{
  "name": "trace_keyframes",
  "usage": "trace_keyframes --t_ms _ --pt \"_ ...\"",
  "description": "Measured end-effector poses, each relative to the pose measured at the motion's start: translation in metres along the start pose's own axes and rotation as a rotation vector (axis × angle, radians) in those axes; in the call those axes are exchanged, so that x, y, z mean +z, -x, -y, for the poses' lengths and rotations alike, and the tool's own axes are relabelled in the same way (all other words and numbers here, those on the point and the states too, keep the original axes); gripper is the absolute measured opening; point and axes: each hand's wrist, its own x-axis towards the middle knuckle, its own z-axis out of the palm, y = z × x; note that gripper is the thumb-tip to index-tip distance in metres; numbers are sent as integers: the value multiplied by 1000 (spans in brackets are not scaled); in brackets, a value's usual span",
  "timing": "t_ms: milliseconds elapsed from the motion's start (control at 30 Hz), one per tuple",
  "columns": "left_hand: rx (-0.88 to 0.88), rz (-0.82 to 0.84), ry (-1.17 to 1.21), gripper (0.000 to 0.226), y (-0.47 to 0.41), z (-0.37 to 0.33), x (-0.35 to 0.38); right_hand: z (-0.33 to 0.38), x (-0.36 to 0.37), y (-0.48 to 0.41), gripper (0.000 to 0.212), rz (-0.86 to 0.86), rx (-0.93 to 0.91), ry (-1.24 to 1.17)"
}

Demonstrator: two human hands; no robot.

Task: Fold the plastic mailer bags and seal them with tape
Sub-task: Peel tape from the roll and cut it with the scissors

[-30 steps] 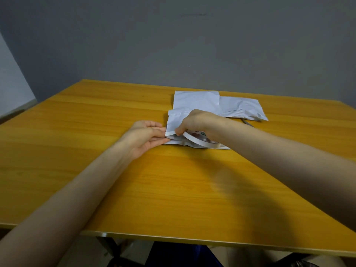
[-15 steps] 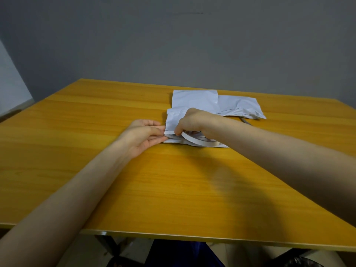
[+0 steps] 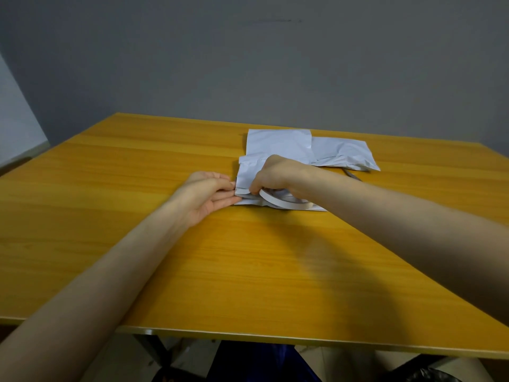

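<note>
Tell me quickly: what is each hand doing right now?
Left hand: fingers straight at the folded mailer's left edge; touching or pinching cannot be told.
Right hand: closed, gripping the tape roll.
</note>
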Motion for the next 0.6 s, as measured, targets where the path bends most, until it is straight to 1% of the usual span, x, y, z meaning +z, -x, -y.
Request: trace_keyframes --t_ms 67,133,233,333,433,500,600 --pt "7 18 -10 14 0 1 -1 0 -1 -1 17 1 0 10" --pt "25 28 -31 18 1 4 -1 0 -1 -3 20 4 0 15" --pt "73 -14 -85 22 1 6 2 1 -3 -4 18 25 -12 54" --pt "90 -34 -116 24 0 6 3 2 -8 -2 27 67 -30 232" --pt "80 -29 -145 24 1 5 4 5 -14 -2 31 130 -24 408" --pt "82 -29 -148 24 1 5 4 7 -18 -2 38 168 -12 441" --pt "78 -34 -147 24 2 4 4 8 -22 -4 48 230 23 410"
